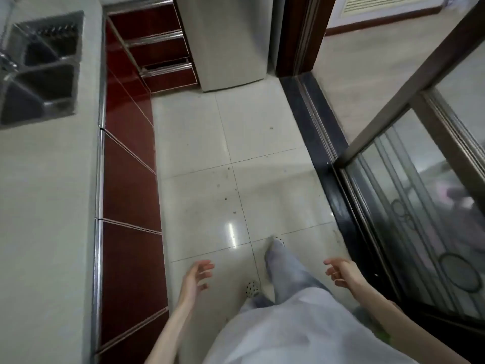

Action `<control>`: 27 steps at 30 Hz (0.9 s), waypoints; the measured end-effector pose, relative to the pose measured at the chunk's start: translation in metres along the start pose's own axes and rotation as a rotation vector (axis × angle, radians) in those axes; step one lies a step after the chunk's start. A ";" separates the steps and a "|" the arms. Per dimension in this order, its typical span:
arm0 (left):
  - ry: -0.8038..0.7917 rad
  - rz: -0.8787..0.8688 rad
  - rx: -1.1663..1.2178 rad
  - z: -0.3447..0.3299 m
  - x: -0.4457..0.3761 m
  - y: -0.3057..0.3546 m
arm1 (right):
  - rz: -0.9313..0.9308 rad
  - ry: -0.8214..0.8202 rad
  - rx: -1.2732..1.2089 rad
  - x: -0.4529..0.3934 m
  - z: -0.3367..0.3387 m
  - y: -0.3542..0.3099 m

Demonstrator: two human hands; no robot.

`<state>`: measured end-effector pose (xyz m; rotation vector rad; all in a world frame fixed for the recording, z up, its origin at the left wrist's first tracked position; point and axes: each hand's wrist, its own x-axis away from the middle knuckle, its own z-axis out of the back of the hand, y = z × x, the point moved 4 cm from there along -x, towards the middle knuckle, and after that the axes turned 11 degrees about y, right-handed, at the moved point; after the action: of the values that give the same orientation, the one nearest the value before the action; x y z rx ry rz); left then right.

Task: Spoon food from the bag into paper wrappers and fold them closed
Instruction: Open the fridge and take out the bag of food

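No bag, spoon or paper wrappers show in the head view. My left hand [197, 277] hangs over the tiled floor at the lower middle, fingers loosely spread, holding nothing. My right hand [341, 271] hangs at the lower right beside the glass door, fingers relaxed and empty. Between the hands are my grey trouser legs and spotted slippers, one foot stepping forward.
A pale countertop [44, 206] with a steel double sink [42, 67] runs along the left, over red cabinet doors [128, 179]. A white appliance [225, 40] stands at the far end. A dark door track [320, 143] and glass sliding door [420, 200] border the right.
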<state>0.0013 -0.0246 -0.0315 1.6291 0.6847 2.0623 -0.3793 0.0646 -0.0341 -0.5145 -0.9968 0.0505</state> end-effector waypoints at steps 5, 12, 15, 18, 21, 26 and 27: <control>0.009 -0.027 -0.049 -0.017 -0.046 0.060 | -0.107 0.067 0.074 -0.026 0.000 0.003; 0.062 -0.015 -0.016 -0.044 -0.109 0.144 | -0.120 0.064 0.153 -0.080 -0.019 -0.064; 0.100 0.018 -0.030 -0.053 -0.129 0.171 | -0.085 0.032 0.207 -0.102 -0.033 -0.118; 0.144 0.057 -0.026 -0.057 -0.147 0.186 | -0.022 -0.037 0.244 -0.120 -0.055 -0.185; 0.181 0.122 -0.012 -0.056 -0.160 0.193 | 0.043 -0.087 0.290 -0.132 -0.076 -0.251; 0.250 0.212 0.006 -0.048 -0.189 0.198 | 0.132 -0.111 0.312 -0.154 -0.116 -0.349; 0.253 0.225 0.000 -0.048 -0.196 0.199 | 0.141 -0.110 0.313 -0.159 -0.126 -0.368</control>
<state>-0.0065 -0.3055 -0.0688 1.5195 0.6041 2.4590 -0.4351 -0.3513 -0.0541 -0.2958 -1.0353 0.3581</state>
